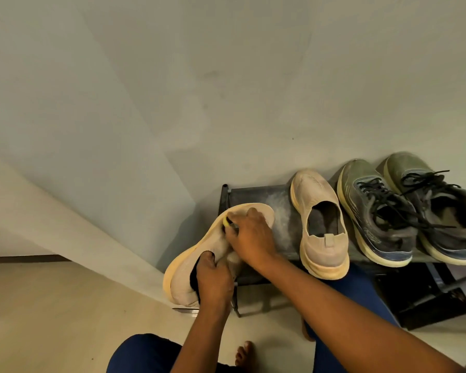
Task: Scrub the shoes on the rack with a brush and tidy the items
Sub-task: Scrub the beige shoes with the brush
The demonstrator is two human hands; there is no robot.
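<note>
Over at the left end of the rack (256,193), a pale slip-on shoe (197,254) is tipped on its side, yellow sole facing left. The brush (228,222) is nearly all hidden; only a yellow and black sliver peeks out under the right hand (249,234), whose fingers curl over it against the toe end. Bristles can't be made out. The left hand (213,278) grips the heel end, thumb hooked into the dark opening. To the right, the matching shoe (319,224) stands upright on the dusty shelf, just beside a pair of grey laced trainers (404,208); the far-right one is cut off at the frame edge. Both forearms reach in from the near side, the right crossing above a blue-clad knee (361,289).
</note>
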